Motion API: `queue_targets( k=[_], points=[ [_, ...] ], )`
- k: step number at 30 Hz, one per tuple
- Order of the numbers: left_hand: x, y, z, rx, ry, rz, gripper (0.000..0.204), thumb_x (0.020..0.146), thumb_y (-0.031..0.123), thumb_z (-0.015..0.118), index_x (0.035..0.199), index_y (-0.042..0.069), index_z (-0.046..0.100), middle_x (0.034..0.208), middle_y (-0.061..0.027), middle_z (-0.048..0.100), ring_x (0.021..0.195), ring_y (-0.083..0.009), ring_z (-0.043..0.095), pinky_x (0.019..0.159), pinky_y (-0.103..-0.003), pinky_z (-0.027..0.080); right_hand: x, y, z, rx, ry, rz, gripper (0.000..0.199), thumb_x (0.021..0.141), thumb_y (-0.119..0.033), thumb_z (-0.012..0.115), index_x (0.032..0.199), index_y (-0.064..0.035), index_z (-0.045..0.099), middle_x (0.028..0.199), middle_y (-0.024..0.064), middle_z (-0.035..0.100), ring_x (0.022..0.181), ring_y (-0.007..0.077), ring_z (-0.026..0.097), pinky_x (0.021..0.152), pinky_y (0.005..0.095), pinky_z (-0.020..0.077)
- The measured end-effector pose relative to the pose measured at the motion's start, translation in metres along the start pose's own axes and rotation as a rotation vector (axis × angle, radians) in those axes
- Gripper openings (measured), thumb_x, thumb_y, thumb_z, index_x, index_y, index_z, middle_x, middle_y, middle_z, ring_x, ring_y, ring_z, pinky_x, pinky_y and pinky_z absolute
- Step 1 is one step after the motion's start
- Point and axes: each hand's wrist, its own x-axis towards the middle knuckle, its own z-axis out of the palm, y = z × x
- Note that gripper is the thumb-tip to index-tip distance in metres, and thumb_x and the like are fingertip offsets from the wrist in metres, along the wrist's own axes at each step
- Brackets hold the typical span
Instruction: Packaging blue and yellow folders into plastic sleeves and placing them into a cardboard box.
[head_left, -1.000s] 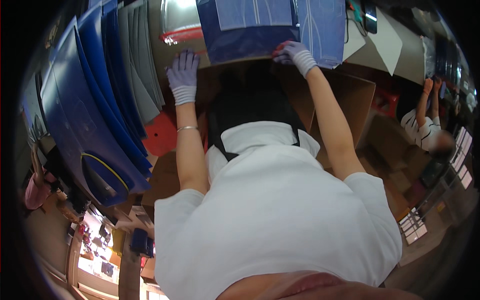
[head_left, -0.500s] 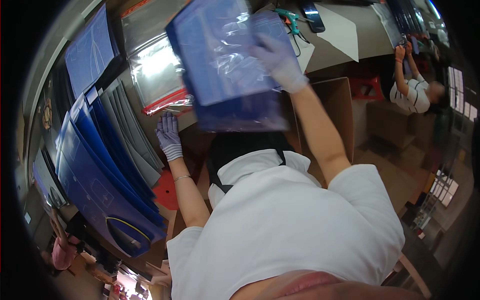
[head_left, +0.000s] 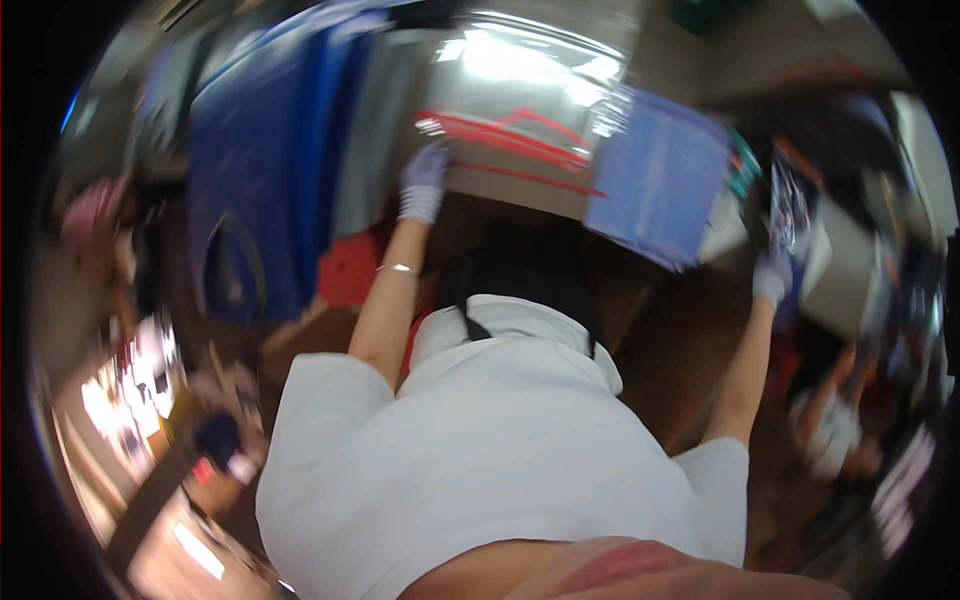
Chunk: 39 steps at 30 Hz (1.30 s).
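Head view, heavily motion-blurred.

Left hand (head_left: 425, 180): pale purple glove, thin bracelet (head_left: 398, 268) on the wrist, arm raised. Fingers rest on the lower edge of a clear plastic bag with red lines (head_left: 520, 110); whether they grip it cannot be told through the blur.

Right hand (head_left: 772, 275): same glove, arm stretched out to the right. It appears closed on something dark and flat, too blurred to name; the hold itself cannot be confirmed.

Blue plastic-wrapped sheet (head_left: 655, 190): tilted, between the two hands, just right of the clear bag, apart from the left hand. Whether the right hand touches it cannot be told.

Blue folders (head_left: 260, 180): upright stack, left of the left hand.

Red item (head_left: 350, 270): below the folders, beside the left forearm.

White shirt (head_left: 480, 450): person's torso, lower centre.
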Motion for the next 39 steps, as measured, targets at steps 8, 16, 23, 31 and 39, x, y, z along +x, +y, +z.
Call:
queue_targets(
  k=[8,16,23,31,39],
  points=[
    [-0.119,0.261,-0.066,1.166,0.488,0.739,0.031,0.069,0.019,0.064,0.097,0.005,0.059,0.112,-0.0118,0.053,0.108,-0.0297,0.046,0.095,-0.04,0.034,0.024,-0.012,0.052,-0.14,-0.071,0.07,0.046,0.076,-0.023,0.055,0.12,-0.0158,0.044,0.113,0.0093,0.056,0.098,0.0321,0.055,0.076,0.0445,0.0452],
    [-0.08,0.245,-0.13,1.828,0.527,0.42,0.03,0.073,0.021,0.054,0.094,0.002,0.061,0.124,-0.0111,0.048,0.121,-0.0272,0.036,0.099,-0.041,0.03,0.03,-0.158,-0.054,0.562,0.263,-0.389,0.032,0.077,-0.009,0.054,0.109,-0.0097,0.057,0.09,0.0162,0.061,0.082,0.03,0.059,0.072,0.0356,0.0461],
    [-0.165,0.388,-0.135,1.731,0.419,1.25,0.023,0.071,0.001,0.054,0.092,0.003,0.061,0.113,-0.0092,0.058,0.109,-0.0316,0.05,0.093,-0.041,0.038,-0.04,-0.265,-0.132,1.883,-0.634,-0.742,0.066,0.086,-0.054,0.041,0.112,0.0056,0.053,0.102,0.0177,0.061,0.087,0.0269,0.062,0.08,0.0353,0.0472],
    [-0.149,0.319,-0.005,0.903,-0.023,1.509,0.019,0.066,0.023,0.074,0.082,0.016,0.068,0.109,0.004,0.06,0.117,-0.0204,0.042,0.091,-0.033,0.038,-0.047,-0.174,-0.142,1.853,-0.309,-0.333,0.119,0.057,-0.09,0.022,0.127,0.006,0.036,0.091,0.0094,0.059,0.078,0.0131,0.056,0.067,0.0191,0.0467],
    [-0.066,0.153,0.12,0.568,-0.318,1.516,0.017,0.066,0.014,0.068,0.082,0.018,0.062,0.114,0.0012,0.056,0.109,-0.0213,0.049,0.09,-0.039,0.041,-0.123,-0.038,-0.124,1.584,0.053,-0.139,0.039,0.079,-0.006,0.058,0.116,0.0026,0.051,0.104,0.0082,0.058,0.093,0.0146,0.055,0.079,0.0233,0.0436]
  ],
)
